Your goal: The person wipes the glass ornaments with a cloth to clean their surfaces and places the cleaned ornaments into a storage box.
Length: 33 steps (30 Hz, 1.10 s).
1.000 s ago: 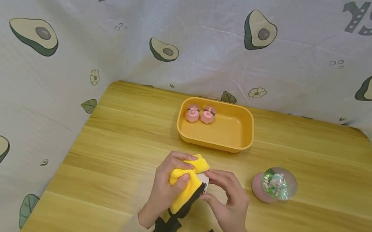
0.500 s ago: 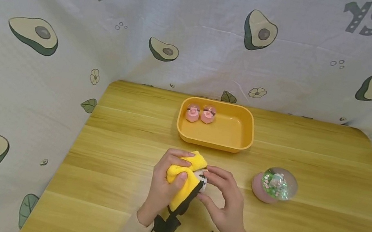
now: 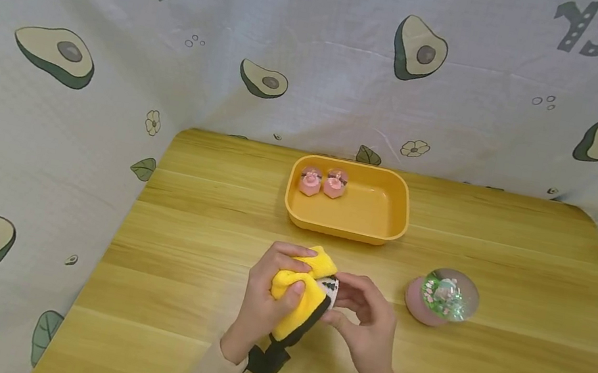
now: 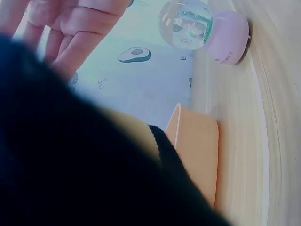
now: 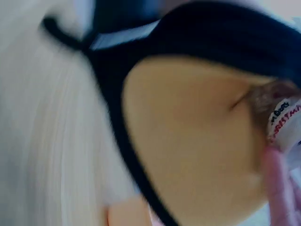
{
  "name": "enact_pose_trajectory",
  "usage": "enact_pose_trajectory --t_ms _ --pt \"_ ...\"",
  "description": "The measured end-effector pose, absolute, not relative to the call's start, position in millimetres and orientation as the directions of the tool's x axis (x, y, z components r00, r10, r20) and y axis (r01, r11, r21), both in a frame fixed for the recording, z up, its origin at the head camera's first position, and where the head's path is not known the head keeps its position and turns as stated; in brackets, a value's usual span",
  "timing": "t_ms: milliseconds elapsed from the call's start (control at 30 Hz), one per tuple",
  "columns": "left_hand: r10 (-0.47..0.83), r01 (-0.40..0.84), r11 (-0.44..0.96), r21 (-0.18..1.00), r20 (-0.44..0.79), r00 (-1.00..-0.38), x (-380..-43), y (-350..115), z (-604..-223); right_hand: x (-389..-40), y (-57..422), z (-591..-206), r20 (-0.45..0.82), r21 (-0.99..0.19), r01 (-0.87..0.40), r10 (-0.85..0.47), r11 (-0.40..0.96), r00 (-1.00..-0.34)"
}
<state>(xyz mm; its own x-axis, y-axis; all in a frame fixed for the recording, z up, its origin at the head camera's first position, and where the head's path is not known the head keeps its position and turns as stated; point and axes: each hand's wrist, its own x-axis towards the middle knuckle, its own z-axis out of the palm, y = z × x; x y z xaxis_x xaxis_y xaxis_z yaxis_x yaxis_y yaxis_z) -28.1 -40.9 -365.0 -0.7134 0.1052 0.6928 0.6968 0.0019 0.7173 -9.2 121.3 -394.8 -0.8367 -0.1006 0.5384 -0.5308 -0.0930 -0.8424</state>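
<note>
At the lower middle of the head view, the left hand [image 3: 264, 297] has its grip curled round a bunched bright-yellow cloth with a black edge [image 3: 309, 298], the thumb pressing on its front and the fingers over its top. The cloth is wrapped about a small white rounded object printed with dark tree shapes [image 3: 327, 288], whose bare side shows just right of the cloth. The right hand [image 3: 370, 326] pinches that side, its thumb below and its fingers above; at the right edge of the right wrist view, red and black lettering [image 5: 286, 121] shows on the object's white band. Above the hands, at the upper middle of the table [image 3: 174, 244], sits a yellow-orange rounded rectangular tray [image 3: 372, 216], with two small pink-based clear globes [image 3: 310, 182] side by side in its left part. Right of the right hand, well apart from the tray, a larger clear glass globe on a pink round base [image 3: 444, 297] stands on the table, with green and white figures inside. A pale hanging sheet printed with avocados [image 3: 337, 40] fills the upper part of the frame.
</note>
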Motion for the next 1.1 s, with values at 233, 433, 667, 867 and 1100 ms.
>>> enact_pose_trajectory --t_ms 233,433,667,867,1100 --pt "0.091 0.714 0.011 0.7 0.711 -0.698 -29 -41 -364 -7 121 -392 0.458 -0.888 -0.458 -0.129 -0.036 -0.879" --pt "0.069 0.704 -0.035 0.71 0.704 -0.707 -31 -41 -367 -8 116 -387 0.638 -0.763 -0.646 -0.16 0.001 -0.753" --pt "0.069 0.73 -0.056 0.681 0.732 -0.677 -30 -40 -364 -8 114 -378 0.771 -0.625 -0.781 -0.154 0.007 -0.618" --pt "0.065 0.76 -0.03 0.649 0.76 -0.647 -30 -38 -367 -9 116 -382 0.784 -0.614 -0.789 -0.122 -0.013 -0.609" --pt "0.062 0.767 -0.008 0.641 0.766 -0.64 -38 -38 -396 -10 118 -396 0.663 -0.748 -0.661 -0.106 -0.059 -0.741"
